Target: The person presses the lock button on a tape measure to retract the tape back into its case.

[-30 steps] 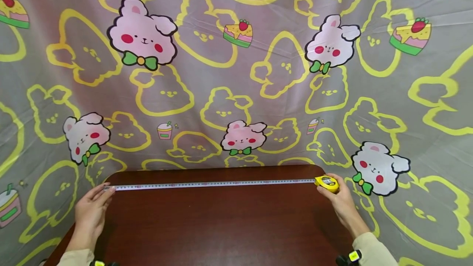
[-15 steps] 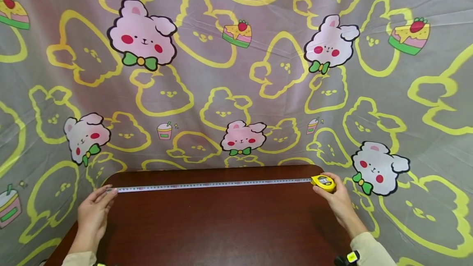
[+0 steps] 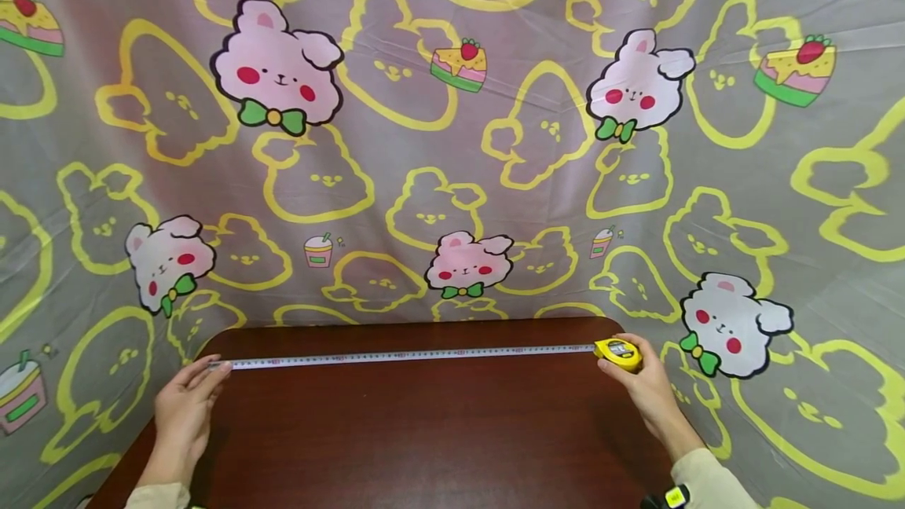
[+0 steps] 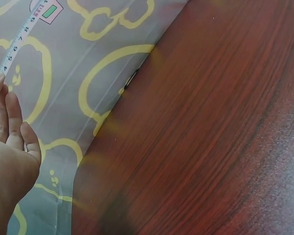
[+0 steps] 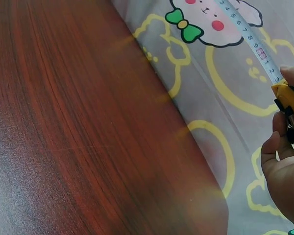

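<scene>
A yellow tape measure (image 3: 618, 353) is gripped by my right hand (image 3: 649, 383) toward the right side of the table. Its white blade (image 3: 424, 355) stretches across to my left hand (image 3: 185, 403), which pinches the free end between thumb and fingers. The blade runs nearly straight and level, held up above the table. In the left wrist view the numbered blade (image 4: 20, 40) leaves the thumb and fingertips; the very tip is hidden by them. The right wrist view shows the yellow case (image 5: 291, 105) in the right hand (image 5: 289, 166), with the blade coming out of its mouth.
Below the blade lies a dark reddish-brown wooden table (image 3: 424, 430) with rounded far corners. A grey curtain (image 3: 396, 273) printed with yellow outlines and bunny faces hangs behind it and at both sides.
Both hands still hold the tape measure stretched out. The left hand has shifted a little to the right and down; the right hand and case have moved slightly left, then stayed nearly put.
</scene>
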Demonstrator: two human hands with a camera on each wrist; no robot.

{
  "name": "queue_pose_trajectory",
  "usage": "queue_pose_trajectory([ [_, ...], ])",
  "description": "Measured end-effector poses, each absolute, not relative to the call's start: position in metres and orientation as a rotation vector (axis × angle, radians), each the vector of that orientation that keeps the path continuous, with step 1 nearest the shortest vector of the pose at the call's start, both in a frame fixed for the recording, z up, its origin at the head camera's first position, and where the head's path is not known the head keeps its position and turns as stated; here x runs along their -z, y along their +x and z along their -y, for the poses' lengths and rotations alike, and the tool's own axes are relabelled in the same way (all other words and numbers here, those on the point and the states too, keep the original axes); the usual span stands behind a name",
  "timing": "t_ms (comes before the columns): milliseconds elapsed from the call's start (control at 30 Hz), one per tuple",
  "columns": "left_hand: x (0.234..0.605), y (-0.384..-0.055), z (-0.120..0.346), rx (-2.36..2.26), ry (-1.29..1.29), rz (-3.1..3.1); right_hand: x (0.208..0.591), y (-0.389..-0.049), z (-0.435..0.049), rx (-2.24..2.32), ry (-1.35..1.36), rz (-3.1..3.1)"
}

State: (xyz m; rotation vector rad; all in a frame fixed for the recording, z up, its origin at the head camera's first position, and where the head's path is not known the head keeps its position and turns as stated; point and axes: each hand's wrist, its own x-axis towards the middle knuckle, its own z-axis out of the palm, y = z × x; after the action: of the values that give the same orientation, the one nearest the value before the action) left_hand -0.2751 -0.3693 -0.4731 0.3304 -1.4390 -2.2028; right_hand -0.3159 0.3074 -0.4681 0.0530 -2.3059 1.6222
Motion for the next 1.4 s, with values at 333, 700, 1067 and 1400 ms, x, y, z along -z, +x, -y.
queue_pose_trajectory([
  [333,0.471,-0.277,0.363,2.191,0.306,1.45,0.47,-0.318,-0.303,-1.613,0.074,2.295],
  [700,0.471,-0.274,0.361,2.195,0.288,1.45,0.471,-0.318,-0.299,-1.692,0.102,2.259],
  [1067,0.471,-0.274,0.353,2.197,0.265,1.489,0.472,-0.318,-0.295,-1.711,0.103,2.253],
  [1400,0.47,-0.274,0.348,2.218,0.222,1.492,0.475,-0.318,-0.292,-1.723,0.108,2.254],
])
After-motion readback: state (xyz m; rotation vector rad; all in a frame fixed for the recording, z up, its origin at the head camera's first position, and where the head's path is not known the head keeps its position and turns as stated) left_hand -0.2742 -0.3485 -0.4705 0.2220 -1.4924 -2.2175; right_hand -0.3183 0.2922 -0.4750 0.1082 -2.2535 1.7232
